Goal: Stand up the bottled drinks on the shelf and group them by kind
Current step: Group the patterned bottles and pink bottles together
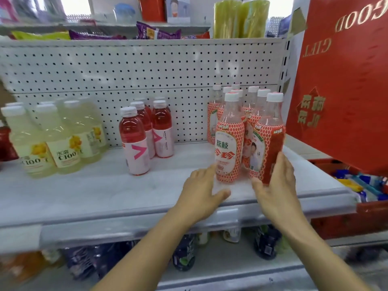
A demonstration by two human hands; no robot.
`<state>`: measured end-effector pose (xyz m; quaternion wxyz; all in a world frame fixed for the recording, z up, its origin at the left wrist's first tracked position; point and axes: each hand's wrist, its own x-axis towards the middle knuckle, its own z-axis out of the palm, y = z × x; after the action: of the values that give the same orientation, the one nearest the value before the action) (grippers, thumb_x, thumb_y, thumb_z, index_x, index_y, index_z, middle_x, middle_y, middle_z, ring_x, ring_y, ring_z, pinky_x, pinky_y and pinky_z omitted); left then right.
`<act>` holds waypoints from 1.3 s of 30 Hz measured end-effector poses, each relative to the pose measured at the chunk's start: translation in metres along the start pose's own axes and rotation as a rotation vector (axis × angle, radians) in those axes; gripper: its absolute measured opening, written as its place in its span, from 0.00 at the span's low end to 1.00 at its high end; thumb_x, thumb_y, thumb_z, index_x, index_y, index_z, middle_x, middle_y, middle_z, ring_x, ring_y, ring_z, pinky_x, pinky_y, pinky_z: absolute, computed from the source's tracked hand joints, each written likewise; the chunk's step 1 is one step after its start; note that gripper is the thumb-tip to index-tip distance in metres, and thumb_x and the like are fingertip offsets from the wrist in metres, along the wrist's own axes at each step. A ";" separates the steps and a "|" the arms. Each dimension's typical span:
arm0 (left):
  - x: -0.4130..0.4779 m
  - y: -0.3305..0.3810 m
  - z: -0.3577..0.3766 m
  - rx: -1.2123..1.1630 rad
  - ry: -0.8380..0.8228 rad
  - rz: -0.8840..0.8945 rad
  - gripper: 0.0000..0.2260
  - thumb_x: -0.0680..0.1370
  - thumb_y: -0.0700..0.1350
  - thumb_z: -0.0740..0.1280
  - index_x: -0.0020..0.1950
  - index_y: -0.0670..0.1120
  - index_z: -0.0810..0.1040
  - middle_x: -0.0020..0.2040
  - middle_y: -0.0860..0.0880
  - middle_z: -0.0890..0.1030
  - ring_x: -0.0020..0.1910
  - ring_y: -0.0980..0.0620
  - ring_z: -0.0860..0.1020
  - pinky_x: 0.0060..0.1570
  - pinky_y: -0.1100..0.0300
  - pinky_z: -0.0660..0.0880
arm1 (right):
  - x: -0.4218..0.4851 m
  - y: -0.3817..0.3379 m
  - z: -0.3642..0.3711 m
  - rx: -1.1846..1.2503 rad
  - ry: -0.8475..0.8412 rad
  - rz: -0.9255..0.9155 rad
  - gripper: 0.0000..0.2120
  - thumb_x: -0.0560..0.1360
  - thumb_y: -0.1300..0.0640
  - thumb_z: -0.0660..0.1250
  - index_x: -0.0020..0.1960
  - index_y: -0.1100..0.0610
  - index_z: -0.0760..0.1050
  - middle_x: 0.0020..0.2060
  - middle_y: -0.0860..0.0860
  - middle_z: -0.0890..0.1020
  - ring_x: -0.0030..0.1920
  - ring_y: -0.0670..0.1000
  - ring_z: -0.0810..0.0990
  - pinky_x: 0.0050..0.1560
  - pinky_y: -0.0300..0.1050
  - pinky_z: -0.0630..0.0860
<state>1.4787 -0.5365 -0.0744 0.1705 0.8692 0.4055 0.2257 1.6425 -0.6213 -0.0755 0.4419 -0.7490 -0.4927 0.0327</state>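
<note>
At the right end of the shelf [105, 185] stands a cluster of lychee bottles [251, 103], clear with white caps and red-and-white dotted labels. The right hand [277, 185] curls round the end bottle [268, 143] at the shelf's front, with thumb and fingers on either side of its base. The left hand [201, 192] lies loose, fingertips at the foot of the neighbouring bottle [230, 148]. Pink bottles [147, 133] stand mid-shelf and yellow bottles [52, 139] at the left end, all upright.
</note>
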 end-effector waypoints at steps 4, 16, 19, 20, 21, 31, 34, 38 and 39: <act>-0.063 -0.016 -0.018 0.105 0.118 0.117 0.25 0.80 0.60 0.60 0.75 0.52 0.67 0.73 0.54 0.70 0.75 0.54 0.62 0.75 0.56 0.57 | -0.046 -0.015 0.015 -0.112 -0.105 -0.290 0.26 0.80 0.52 0.64 0.76 0.49 0.63 0.76 0.47 0.62 0.75 0.47 0.58 0.73 0.46 0.58; -0.299 -0.179 -0.066 0.075 -0.053 -0.286 0.17 0.81 0.57 0.62 0.70 0.61 0.70 0.59 0.67 0.72 0.57 0.66 0.73 0.57 0.68 0.71 | -0.183 -0.129 0.151 -0.110 -0.590 -0.616 0.19 0.81 0.49 0.61 0.72 0.47 0.70 0.66 0.43 0.71 0.67 0.47 0.68 0.53 0.43 0.75; -0.369 -0.230 -0.084 0.033 -0.076 -0.450 0.15 0.81 0.57 0.64 0.68 0.62 0.71 0.59 0.66 0.75 0.57 0.65 0.75 0.57 0.67 0.73 | -0.232 -0.155 0.202 -0.167 -0.779 -0.585 0.19 0.82 0.45 0.58 0.73 0.42 0.66 0.67 0.41 0.70 0.66 0.46 0.70 0.56 0.44 0.73; -0.392 -0.247 -0.091 0.027 -0.089 -0.501 0.16 0.81 0.57 0.64 0.69 0.61 0.71 0.59 0.64 0.76 0.57 0.64 0.75 0.56 0.65 0.74 | -0.247 -0.165 0.218 -0.193 -0.871 -0.569 0.20 0.82 0.44 0.58 0.73 0.42 0.65 0.69 0.42 0.69 0.67 0.47 0.71 0.59 0.45 0.72; -0.414 -0.263 -0.099 0.024 -0.103 -0.547 0.17 0.81 0.58 0.63 0.69 0.61 0.71 0.59 0.63 0.76 0.56 0.64 0.76 0.56 0.64 0.74 | -0.262 -0.174 0.234 -0.225 -0.962 -0.566 0.22 0.81 0.43 0.59 0.74 0.42 0.64 0.70 0.43 0.69 0.67 0.48 0.71 0.62 0.46 0.72; -0.517 -0.362 -0.214 -0.114 0.047 -0.723 0.15 0.79 0.56 0.67 0.65 0.60 0.75 0.54 0.63 0.80 0.52 0.66 0.79 0.57 0.63 0.76 | -0.330 -0.302 0.330 -0.137 -1.124 -0.577 0.21 0.79 0.43 0.63 0.71 0.41 0.69 0.62 0.40 0.77 0.57 0.43 0.77 0.59 0.43 0.75; -0.500 -0.376 -0.254 -0.168 0.200 -0.678 0.14 0.80 0.52 0.68 0.65 0.58 0.75 0.53 0.61 0.81 0.50 0.65 0.80 0.55 0.60 0.78 | -0.315 -0.347 0.348 -0.024 -0.993 -0.602 0.19 0.79 0.44 0.63 0.69 0.42 0.71 0.57 0.39 0.79 0.52 0.41 0.78 0.57 0.44 0.77; -0.459 -0.398 -0.304 -0.067 0.313 -0.513 0.19 0.79 0.50 0.69 0.70 0.55 0.74 0.54 0.61 0.80 0.52 0.66 0.77 0.54 0.58 0.79 | -0.288 -0.407 0.366 0.126 -0.823 -0.661 0.15 0.79 0.48 0.65 0.66 0.44 0.75 0.51 0.39 0.81 0.50 0.39 0.79 0.52 0.40 0.77; -0.447 -0.405 -0.317 -0.024 0.306 -0.462 0.21 0.78 0.51 0.69 0.71 0.56 0.72 0.55 0.61 0.79 0.54 0.65 0.77 0.55 0.57 0.79 | -0.279 -0.421 0.369 0.163 -0.796 -0.650 0.14 0.79 0.49 0.66 0.64 0.46 0.77 0.48 0.40 0.82 0.47 0.39 0.79 0.48 0.37 0.77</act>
<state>0.8019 -0.6014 -0.1158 0.1646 0.7075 0.6113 0.3141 1.0220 -0.5509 -0.1148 0.2644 -0.4501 -0.8255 0.2145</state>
